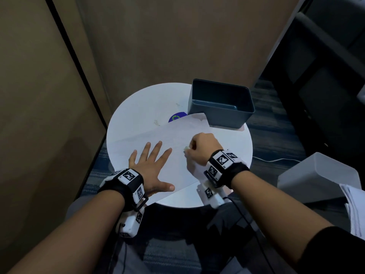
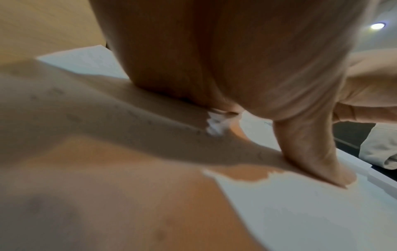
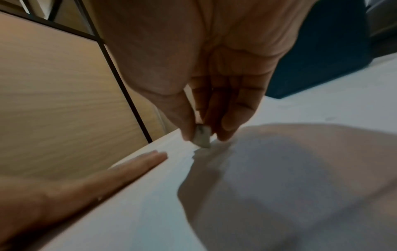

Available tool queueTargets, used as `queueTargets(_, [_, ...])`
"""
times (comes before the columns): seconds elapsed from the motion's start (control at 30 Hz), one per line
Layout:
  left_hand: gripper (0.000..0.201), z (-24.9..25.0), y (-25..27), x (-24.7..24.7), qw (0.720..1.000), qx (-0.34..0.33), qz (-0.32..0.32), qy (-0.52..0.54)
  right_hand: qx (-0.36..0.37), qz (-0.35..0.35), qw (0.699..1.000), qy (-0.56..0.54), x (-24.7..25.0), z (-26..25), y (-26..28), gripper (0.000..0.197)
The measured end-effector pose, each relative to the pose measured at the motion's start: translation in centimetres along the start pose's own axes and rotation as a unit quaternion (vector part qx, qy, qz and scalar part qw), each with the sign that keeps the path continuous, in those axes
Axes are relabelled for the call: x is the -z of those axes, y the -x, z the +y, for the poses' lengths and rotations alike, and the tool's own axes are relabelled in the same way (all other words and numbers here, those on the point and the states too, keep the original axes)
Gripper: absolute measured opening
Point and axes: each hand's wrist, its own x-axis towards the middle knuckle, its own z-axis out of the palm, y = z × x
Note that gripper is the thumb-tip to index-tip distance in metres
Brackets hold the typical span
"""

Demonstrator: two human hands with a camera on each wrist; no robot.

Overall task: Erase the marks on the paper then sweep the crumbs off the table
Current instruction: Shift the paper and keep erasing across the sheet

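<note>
Paper [image 1: 177,139] lies skewed on the round white table [image 1: 138,103], covering roughly 3 to 9 o'clock through the near half, far corner touching or just under the dark bin [image 1: 221,103] at 1 o'clock. Going left to right from my seat: left hand [image 1: 151,167] is flat at about 7 o'clock, fingers spread and straight, palm pressing the sheet down, nothing grasped. Right hand [image 1: 201,149] sits at about 4 o'clock, fingers curled, thumb and fingertips pinching a small pale eraser [image 3: 201,137] with its tip on the paper. Marks under the eraser are too faint for me to read; a few specks on the bare table near 11 o'clock, can't tell if crumbs. My read: still in the erase phase, sweep not started. Sheet is thin, light, floppy, will buckle or tear if rubbed unpinned, so keep the flat hand close beside the rub zone. Eraser is small, soft and grippy; hold it low near the tip, short strokes. Crumbs will be light, scatter easily.
</note>
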Motion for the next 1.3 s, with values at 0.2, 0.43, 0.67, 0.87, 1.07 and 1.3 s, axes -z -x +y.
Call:
queueTargets(0.2, [0.123,0.0,0.0,-0.3,1.000,0.007,0.002,0.002,-0.103,0.053,0.991,0.070,2.7,4.3,-1.0,0.026])
queueTargets(0.43, [0.125,0.1,-0.1,-0.1,1.000,0.007,0.012,-0.002,0.043,-0.011,0.999,0.031,-0.9,-3.8,0.6,0.019])
queueTargets(0.67, [0.127,0.1,-0.1,-0.4,1.000,0.007,0.005,0.004,-0.078,0.035,0.991,0.101,2.6,2.2,0.1,0.018])
queueTargets(0.87, [0.126,-0.2,-0.1,-0.2,1.000,0.005,0.002,0.005,0.015,0.004,0.999,0.030,-0.3,-2.9,0.6,0.023])
queueTargets(1.07, [0.127,-0.2,-0.2,-0.3,1.000,0.004,0.006,-0.002,-0.049,0.027,0.996,0.069,0.4,-0.4,-0.5,0.017])
queueTargets(1.3, [0.127,-0.3,0.0,-0.2,1.000,0.006,0.008,-0.002,-0.077,0.092,0.992,0.033,2.0,2.4,-1.2,0.023])
